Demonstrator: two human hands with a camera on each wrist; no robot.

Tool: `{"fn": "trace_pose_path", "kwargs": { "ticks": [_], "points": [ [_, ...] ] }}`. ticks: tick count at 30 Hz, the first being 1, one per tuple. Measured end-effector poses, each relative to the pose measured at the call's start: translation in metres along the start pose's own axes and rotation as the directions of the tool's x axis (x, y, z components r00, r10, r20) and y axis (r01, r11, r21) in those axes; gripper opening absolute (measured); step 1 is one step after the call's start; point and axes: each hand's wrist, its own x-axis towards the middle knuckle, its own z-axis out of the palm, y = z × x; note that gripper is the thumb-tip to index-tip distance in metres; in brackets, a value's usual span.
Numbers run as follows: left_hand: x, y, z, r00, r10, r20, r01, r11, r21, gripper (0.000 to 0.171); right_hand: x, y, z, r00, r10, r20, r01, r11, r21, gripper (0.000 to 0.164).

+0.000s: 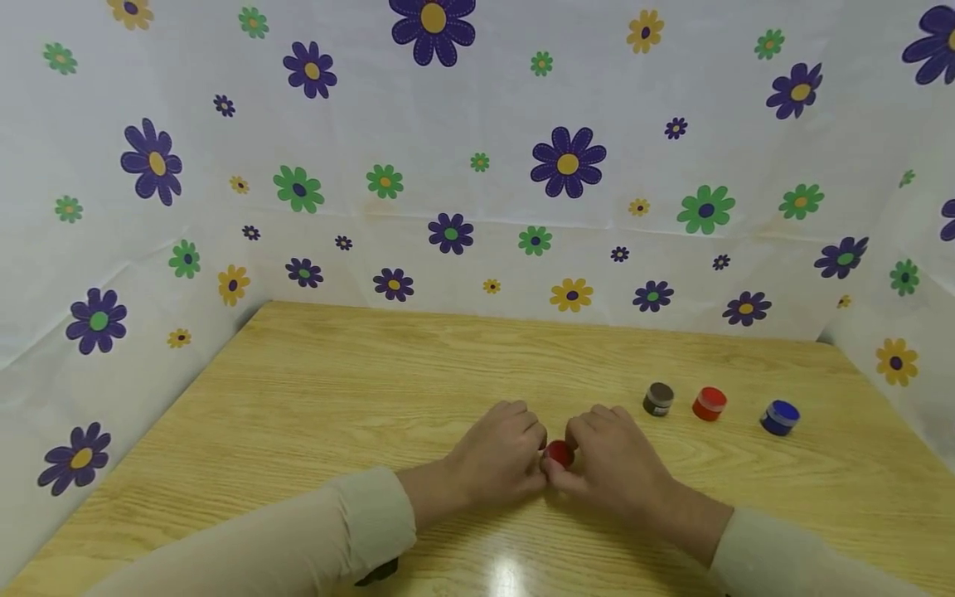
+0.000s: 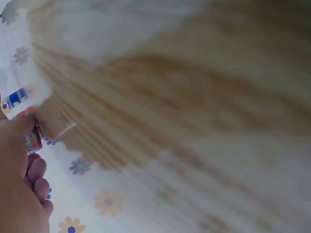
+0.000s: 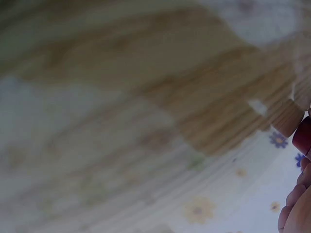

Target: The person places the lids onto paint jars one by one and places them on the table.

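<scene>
Close to the front middle of the table, both hands grip a small dark red paint jar (image 1: 558,453). My left hand (image 1: 498,456) holds it from the left with curled fingers, and my right hand (image 1: 615,458) pinches it from the right, its thumb on the near side. Fingers cover much of the jar. In the left wrist view the left hand (image 2: 17,170) is at the jar (image 2: 34,141), whose side bears a printed label. At the right edge of the right wrist view, the right hand (image 3: 299,208) is beside the dark red jar (image 3: 302,136).
Right of the hands, a dark brown jar (image 1: 659,400), a bright red jar (image 1: 710,404) and a blue jar (image 1: 780,417) stand in a loose row on the wooden table (image 1: 373,365). White flowered cloth (image 1: 477,99) encloses the back and sides.
</scene>
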Motion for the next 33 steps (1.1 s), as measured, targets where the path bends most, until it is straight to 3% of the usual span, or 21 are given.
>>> {"fn": "trace_pose_path", "kwargs": {
  "ticks": [6,16,27,33],
  "points": [
    [-0.005,-0.005,-0.002,0.993,-0.028,0.117,0.025,0.999,0.025,0.019,0.003,0.017,0.000,0.996,0.085,0.042,-0.084,0.996,-0.011,0.030],
    [-0.015,-0.026,-0.007,0.998,-0.010,0.058,0.002,0.990,0.138,0.015,0.007,0.048,-0.003,0.986,0.166,0.034,-0.162,0.983,-0.088,0.033],
    [-0.029,-0.061,-0.011,0.980,-0.184,0.074,0.172,0.974,0.146,0.015,0.009,0.078,-0.003,0.977,0.213,0.001,-0.210,0.964,-0.163,0.042],
    [-0.039,-0.075,-0.012,0.969,-0.232,0.080,0.221,0.967,0.127,0.015,0.007,0.084,-0.007,0.977,0.207,-0.045,-0.211,0.968,-0.135,0.033]
  ]
}}
